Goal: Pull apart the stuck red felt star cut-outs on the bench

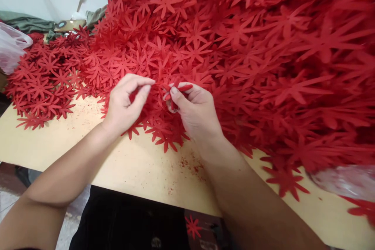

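A large heap of red flower-shaped cutouts [195, 31] with long narrow petals covers the back of the table. In front of it my right hand [195, 105] pinches a red petalled piece [181, 89] between thumb and fingers, its petals poking out around the fingertips. Just to the left, my left hand [129, 99] has its thumb and index finger drawn together near the tips. Whatever those fingertips may hold is too small to make out against the red heap. A short gap separates the two hands.
A smaller, darker red pile [43, 82] lies at the left beside a clear plastic bag [13, 47]. Another plastic bag [345, 181] rests at the right edge. Red crumbs dot the pale tabletop [125, 168]. One red flower [193, 226] lies low, below the table's front edge.
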`<state>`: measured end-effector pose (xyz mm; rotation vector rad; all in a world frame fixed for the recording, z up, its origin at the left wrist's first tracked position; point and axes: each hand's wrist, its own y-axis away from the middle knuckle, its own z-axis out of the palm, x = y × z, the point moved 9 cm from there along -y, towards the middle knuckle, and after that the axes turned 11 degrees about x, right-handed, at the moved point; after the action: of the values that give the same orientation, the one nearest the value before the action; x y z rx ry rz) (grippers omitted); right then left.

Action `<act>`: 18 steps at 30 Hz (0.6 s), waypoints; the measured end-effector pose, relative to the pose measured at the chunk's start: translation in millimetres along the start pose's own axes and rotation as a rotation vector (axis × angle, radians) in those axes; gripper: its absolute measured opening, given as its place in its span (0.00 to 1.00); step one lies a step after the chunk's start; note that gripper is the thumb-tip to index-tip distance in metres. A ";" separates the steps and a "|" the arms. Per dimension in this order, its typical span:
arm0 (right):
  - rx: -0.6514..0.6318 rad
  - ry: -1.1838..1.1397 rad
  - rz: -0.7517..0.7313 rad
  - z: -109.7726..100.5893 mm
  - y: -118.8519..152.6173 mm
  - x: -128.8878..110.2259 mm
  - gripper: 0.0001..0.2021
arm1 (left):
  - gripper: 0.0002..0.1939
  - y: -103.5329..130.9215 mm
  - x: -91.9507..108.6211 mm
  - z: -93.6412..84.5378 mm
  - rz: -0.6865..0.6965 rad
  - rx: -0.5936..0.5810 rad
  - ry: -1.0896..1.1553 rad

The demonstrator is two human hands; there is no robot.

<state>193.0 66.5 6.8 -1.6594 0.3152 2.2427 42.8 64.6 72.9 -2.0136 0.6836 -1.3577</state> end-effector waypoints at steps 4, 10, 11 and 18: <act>-0.053 0.098 -0.061 5.7 4.8 -9.8 0.14 | 0.16 12.7 -5.5 20.7 -0.173 -0.110 0.146; -0.095 0.241 -0.122 11.6 14.8 -18.5 0.23 | 0.20 19.8 -23.1 28.7 -0.446 -0.122 0.371; -0.081 0.266 -0.132 10.6 15.2 -18.5 0.23 | 0.19 20.8 -22.7 31.1 -0.483 -0.135 0.412; -0.254 0.282 -0.197 28.6 22.8 -15.4 0.25 | 0.11 23.6 -30.1 31.6 -0.662 -0.051 0.544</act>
<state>163.0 54.0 29.5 -2.0436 -0.0709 1.9696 60.3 76.0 28.0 -1.9984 0.2583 -2.3434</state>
